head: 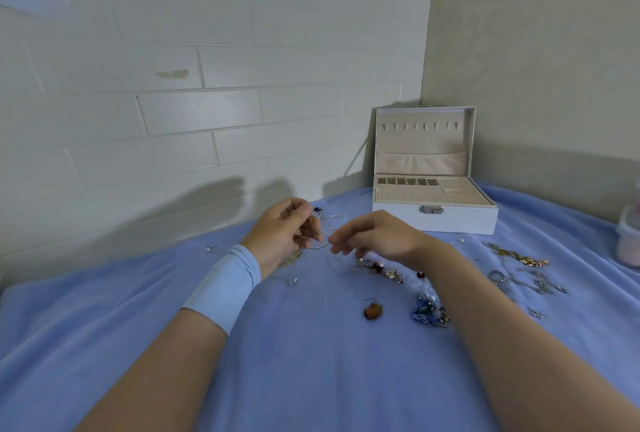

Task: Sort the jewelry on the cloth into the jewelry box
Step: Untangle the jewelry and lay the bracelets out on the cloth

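A white jewelry box [434, 215] stands open at the back of the blue cloth [311, 345], its beige compartments showing nothing in them. My left hand [280, 232] and my right hand [377, 234] meet in the middle of the cloth, both pinching a thin silver hoop [317, 241]. A second silver hoop [335, 221] lies just behind it. Red and pearl earrings [375, 266], a brown pendant earring [373, 311] and a blue beaded piece [427, 310] lie near my right forearm.
A tangle of gold chains [516, 255] and silver rings [519, 281] lies at the right. Small silver studs [293, 281] sit left of centre. A pink-and-clear container [628, 237] stands at the right edge. White brick wall runs behind the cloth.
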